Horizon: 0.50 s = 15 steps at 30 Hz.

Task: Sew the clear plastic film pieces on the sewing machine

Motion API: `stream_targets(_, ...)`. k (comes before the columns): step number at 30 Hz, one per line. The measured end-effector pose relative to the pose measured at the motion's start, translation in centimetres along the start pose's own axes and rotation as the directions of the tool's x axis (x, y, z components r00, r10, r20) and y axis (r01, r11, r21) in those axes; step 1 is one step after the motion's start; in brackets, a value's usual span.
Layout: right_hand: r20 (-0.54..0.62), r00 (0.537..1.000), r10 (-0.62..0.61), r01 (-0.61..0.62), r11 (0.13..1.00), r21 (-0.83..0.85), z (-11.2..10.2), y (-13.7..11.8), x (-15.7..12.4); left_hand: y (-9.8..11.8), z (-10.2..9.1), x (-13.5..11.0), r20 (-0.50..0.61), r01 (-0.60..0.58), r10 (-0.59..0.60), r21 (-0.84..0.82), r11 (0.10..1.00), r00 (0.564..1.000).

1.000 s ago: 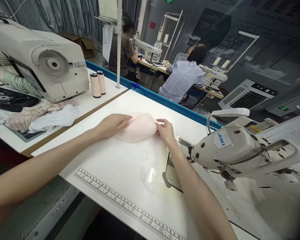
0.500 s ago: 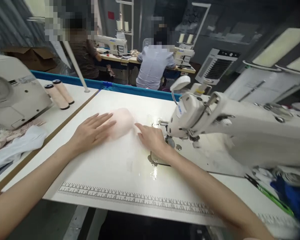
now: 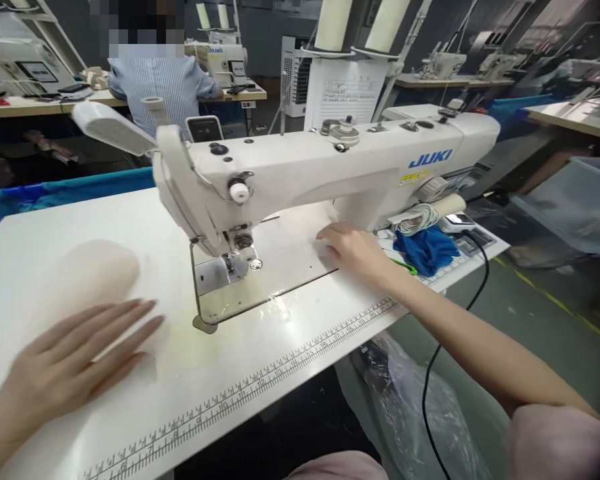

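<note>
1. Far left, left hand (image 3: 75, 363) palm down over the white table (image 3: 30, 230), fingers long, straight and slightly parted, with nothing gripped.

2. Just beyond those fingers, rounded pale pink piece (image 3: 97, 270) on the tabletop, well left of the sewing machine (image 3: 300, 160). Probably light and soft; at risk of creasing or sliding askew under a careless sweep or heavy press of the palm.

3. Mid-view, needle area (image 3: 229, 263), well apart from both hands. Danger of pricked fingers in a hasty reach across, and of a snag for thin fabric dragged past the metal parts.

4. Right of that, right hand (image 3: 357, 250) extended beneath the machine arm, fingers half bent, beside pale cloth (image 3: 313, 217) on the machine bed. Blurred at the fingertips: cannot tell whether pinching the cloth, touching it or just short of it. Possible knuckle knock on the arm's underside from a quick lift in low clearance; possible slip of the cloth from a weak pinch.

5. Farther right, just past the right hand, green-handled tool (image 3: 404, 266) beside blue cloth (image 3: 427, 250). Possible nudge out of place from a wide swing of the wrist.
</note>
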State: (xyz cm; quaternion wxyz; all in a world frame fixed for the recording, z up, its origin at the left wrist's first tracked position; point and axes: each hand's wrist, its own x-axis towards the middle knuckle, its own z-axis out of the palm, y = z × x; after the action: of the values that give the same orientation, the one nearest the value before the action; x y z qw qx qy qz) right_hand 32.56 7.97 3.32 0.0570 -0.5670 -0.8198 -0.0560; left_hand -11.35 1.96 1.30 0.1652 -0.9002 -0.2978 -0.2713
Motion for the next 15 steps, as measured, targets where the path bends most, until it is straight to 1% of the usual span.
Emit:
stream_targets(1, 0.02, 1.0, 0.007, -0.007, 1.0, -0.004, -0.1, 0.6, 0.3, 1.4, 0.8, 1.7, 0.039, -0.173, 0.171, 0.042, 0.984, 0.984)
stream_targets(2, 0.035, 0.999, 0.001, 0.0, 1.0, -0.004, -0.2, 1.0, 0.5, 2.8, 1.8, 3.4, 0.071, -0.267, 0.263, 0.052, 0.962, 0.962)
stream_targets(3, 0.05, 0.999, -0.005, 0.006, 1.0, -0.006, -0.2, 1.2, 0.6, 4.2, 2.8, 5.0, 0.091, -0.279, 0.275, 0.036, 0.96, 0.957)
stream_targets(4, 0.061, 0.998, -0.009, 0.01, 1.0, -0.008, -0.2, 1.3, 0.7, 5.5, 3.8, 6.4, 0.111, -0.264, 0.263, -0.001, 0.964, 0.958)
stream_targets(7, 0.064, 0.998, -0.007, 0.007, 1.0, -0.006, 0.0, 1.2, 0.3, 8.6, 6.8, 10.3, 0.145, -0.193, 0.215, -0.147, 0.97, 0.966)
stream_targets(9, 0.051, 0.999, 0.0, -0.001, 1.0, 0.009, 0.2, 1.2, -0.4, 9.8, 8.6, 12.6, 0.156, -0.094, 0.127, -0.207, 0.974, 0.979)
stream_targets(11, 0.029, 1.0, 0.0, -0.001, 0.999, 0.051, 0.4, 1.3, -1.2, 10.5, 10.3, 14.9, 0.225, 0.103, -0.056, -0.205, 0.973, 0.973)
stream_targets(12, 0.016, 1.0, -0.009, 0.008, 0.996, 0.084, 0.6, 1.3, -1.5, 10.7, 11.1, 16.0, 0.254, 0.214, -0.162, -0.196, 0.957, 0.954)
stream_targets(13, 0.001, 1.0, -0.019, 0.019, 0.992, 0.127, 0.7, 1.4, -1.7, 10.7, 11.9, 17.0, 0.285, 0.317, -0.258, -0.186, 0.93, 0.923)
stream_targets(14, -0.018, 1.0, -0.024, 0.027, 0.984, 0.174, 0.9, 1.5, -1.8, 10.7, 12.6, 18.0, 0.307, 0.397, -0.333, -0.178, 0.9, 0.892)
stream_targets(15, -0.046, 0.999, -0.026, 0.035, 0.976, 0.215, 1.0, 1.7, -1.7, 10.6, 13.3, 18.9, 0.334, 0.454, -0.382, -0.174, 0.874, 0.862)
